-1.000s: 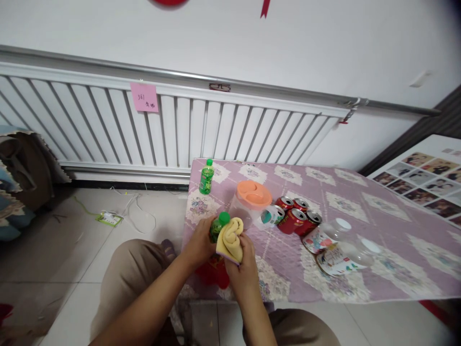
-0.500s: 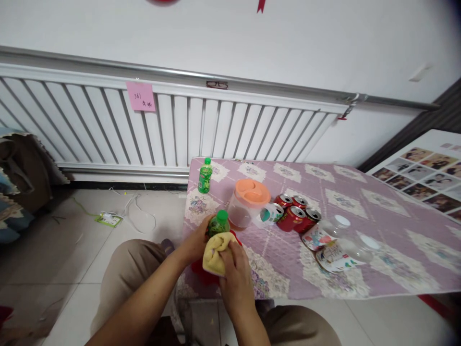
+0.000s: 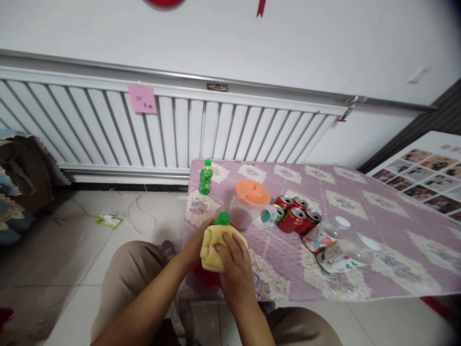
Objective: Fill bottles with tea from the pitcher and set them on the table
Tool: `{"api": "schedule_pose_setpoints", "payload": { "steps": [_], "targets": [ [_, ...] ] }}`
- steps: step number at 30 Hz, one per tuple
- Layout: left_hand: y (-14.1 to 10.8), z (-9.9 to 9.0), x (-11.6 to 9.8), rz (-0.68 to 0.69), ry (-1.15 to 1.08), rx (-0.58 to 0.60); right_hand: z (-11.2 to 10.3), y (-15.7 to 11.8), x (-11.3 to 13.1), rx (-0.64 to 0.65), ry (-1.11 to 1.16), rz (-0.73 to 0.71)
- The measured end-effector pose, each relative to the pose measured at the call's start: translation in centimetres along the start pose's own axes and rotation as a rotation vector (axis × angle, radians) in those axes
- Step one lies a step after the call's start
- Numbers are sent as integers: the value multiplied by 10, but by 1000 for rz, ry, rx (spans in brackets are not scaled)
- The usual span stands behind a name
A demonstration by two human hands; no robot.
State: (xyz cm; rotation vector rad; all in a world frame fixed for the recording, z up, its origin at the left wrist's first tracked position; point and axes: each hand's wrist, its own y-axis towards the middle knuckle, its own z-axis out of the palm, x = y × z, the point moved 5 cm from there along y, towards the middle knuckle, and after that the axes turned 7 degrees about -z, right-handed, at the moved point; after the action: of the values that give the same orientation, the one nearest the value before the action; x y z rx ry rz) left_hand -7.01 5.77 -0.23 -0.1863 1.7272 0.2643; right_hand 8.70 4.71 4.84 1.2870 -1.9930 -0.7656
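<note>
My left hand is wrapped round a green-capped bottle, near the table's front left corner; its fingers are partly hidden. My right hand presses a folded yellow cloth against the front of that bottle, covering most of it. Something red lies below the cloth, partly hidden. Just behind the hands stands a clear pitcher with an orange lid. A second green bottle stands upright at the back left of the table.
Right of the pitcher are a white-and-green can, several red cans and two clear labelled bottles lying tilted. A patterned cloth covers the table. Behind is a radiator; a power strip lies on the floor.
The yellow cloth has moved up and spread over more of the bottle, and my right hand's fingers lie flatter on it. The view has shifted slightly.
</note>
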Motion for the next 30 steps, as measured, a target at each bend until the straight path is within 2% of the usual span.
{"api": "schedule_pose_setpoints", "payload": {
  "steps": [4, 7, 10, 15, 18, 20, 24, 26, 28, 30],
  "targets": [
    [-2, 2, -1, 39, 17, 2, -2, -26, -10, 95, 84, 63],
    [-1, 5, -1, -10, -15, 18, -16, -35, -17, 75, 156, 108],
    [-1, 8, -3, -4, -38, 34, -31, -30, -30, -49, 199, 301],
    [-2, 6, 2, -16, 6, -4, -40, -16, -50, -245, 325, 765],
    [-3, 6, 8, -37, 20, -16, -41, -8, -55, -394, 352, 907],
    [-3, 7, 8, -39, 16, -11, -35, 0, -55, -414, 368, 882],
    [-2, 5, 4, -27, -21, 1, -1, 14, -46, -186, 380, 637],
    [-2, 3, 2, -26, -43, 6, 14, 10, -44, -148, 325, 564],
    [-2, 2, 2, -26, -55, 15, 23, 2, -46, -125, 302, 580],
    [-2, 2, 4, -21, -39, 4, 28, -6, -50, -69, 330, 656]
  ]
}}
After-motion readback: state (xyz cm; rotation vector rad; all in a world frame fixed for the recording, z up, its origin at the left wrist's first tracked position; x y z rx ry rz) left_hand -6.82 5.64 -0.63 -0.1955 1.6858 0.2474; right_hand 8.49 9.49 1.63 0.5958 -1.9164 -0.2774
